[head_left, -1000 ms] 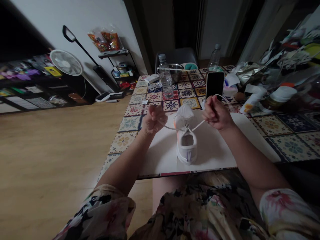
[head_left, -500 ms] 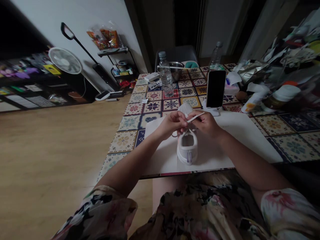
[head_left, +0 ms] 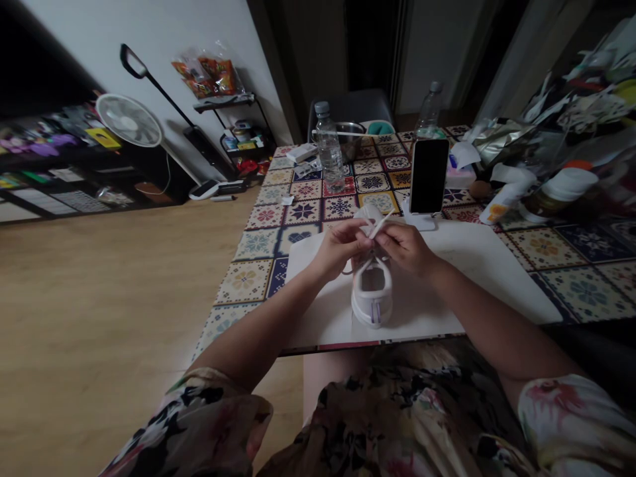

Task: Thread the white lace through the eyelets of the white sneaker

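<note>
Two hands pinch a lace over a small white shoe on the patterned tabletop.

Far to the left of the shoe (head_left: 371, 297), a white fan (head_left: 129, 120) stands on the floor, off the tabletop (head_left: 247, 278). The left hand (head_left: 342, 246) sits just left of the shoe's front, its grip pinched shut on the lace (head_left: 383, 221). Behind the shoe and a little left stands a clear water bottle (head_left: 328, 149). The shoe itself rests heel toward the person on a white board (head_left: 472, 265). The lace rises from the shoe's front between both hands, one end poking upward. The right hand (head_left: 405, 246) sits just right of the shoe's front, close against the left, its grip likewise closed on the lace. Behind the shoe, slightly right, a dark phone (head_left: 428, 175) stands upright. Farther right of the shoe lies a blurred heap of packets and containers.
</note>
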Demonstrator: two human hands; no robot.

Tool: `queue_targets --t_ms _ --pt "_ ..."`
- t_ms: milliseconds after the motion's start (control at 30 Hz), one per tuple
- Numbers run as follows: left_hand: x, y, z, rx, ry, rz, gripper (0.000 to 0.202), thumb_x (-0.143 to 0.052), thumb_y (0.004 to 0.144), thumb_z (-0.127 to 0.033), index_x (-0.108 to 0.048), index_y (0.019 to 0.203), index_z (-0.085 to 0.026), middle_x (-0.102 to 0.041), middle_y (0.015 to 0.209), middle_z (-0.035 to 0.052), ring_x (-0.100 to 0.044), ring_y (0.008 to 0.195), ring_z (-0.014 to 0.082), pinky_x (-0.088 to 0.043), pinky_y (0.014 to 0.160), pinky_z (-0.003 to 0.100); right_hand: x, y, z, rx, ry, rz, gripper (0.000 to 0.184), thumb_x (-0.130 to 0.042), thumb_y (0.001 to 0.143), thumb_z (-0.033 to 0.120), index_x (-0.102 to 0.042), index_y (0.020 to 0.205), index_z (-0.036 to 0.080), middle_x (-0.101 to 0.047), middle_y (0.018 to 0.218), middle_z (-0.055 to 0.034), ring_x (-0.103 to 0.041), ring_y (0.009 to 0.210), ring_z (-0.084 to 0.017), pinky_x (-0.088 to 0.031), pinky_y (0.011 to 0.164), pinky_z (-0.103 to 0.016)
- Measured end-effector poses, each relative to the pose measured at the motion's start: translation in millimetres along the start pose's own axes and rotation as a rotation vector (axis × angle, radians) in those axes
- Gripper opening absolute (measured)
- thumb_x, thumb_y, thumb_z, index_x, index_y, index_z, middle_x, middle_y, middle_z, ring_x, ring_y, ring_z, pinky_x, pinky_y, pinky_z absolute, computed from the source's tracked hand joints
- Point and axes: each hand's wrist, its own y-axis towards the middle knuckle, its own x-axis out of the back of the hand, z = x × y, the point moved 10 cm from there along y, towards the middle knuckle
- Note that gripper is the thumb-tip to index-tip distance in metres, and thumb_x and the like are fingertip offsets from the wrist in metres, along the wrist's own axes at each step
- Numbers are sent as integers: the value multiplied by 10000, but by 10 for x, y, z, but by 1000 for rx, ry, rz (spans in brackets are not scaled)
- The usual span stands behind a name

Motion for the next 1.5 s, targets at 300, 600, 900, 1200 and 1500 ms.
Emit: queue_targets --t_ms 300,600,900,1200,1500 --pt "127 2 15 4 130 -109 420 -932 478 -424 -702 673 -132 -642 550 -21 -507 422 54 -401 408 182 -46 2 54 -13 7 62 373 -486 974 369 -543 651 192 -536 652 0 -516 654 -139 -395 652 -278" --pt "-2 -68 4 54 161 -11 387 -912 540 -393 -664 678 -129 -575 494 -40 -462 391 52 -322 373 168 161 -52 -345 -304 203 -202 397 -638 861 498 -551 638 182 -527 594 28 -462 565 -107 -356 564 -253" --pt "94 -39 -240 -179 230 -80 273 -866 628 -391 -753 698 -153 -676 717 21 -531 511 60 -428 479 201 40 55 -71 -118 190 -14 109 -591 833 239 -655 766 183 -611 739 -2 -555 724 -139 -419 691 -272" --pt "106 -19 -60 -6 117 -117 366 -894 557 -409 -704 700 -130 -569 492 -39 -481 443 58 -369 456 187 50 -43 -50 -36 -20 -75 101 -655 795 174 -629 886 209 -634 793 15 -565 703 -128 -423 659 -257" --pt "204 18 69 116 -72 -185 244 -850 660 -242 -636 677 -126 -643 604 -17 -551 508 59 -416 498 165 274 2 72 49 151 -239 129 -680 883 362 -696 816 253 -665 955 -29 -627 960 -186 -493 901 -370"
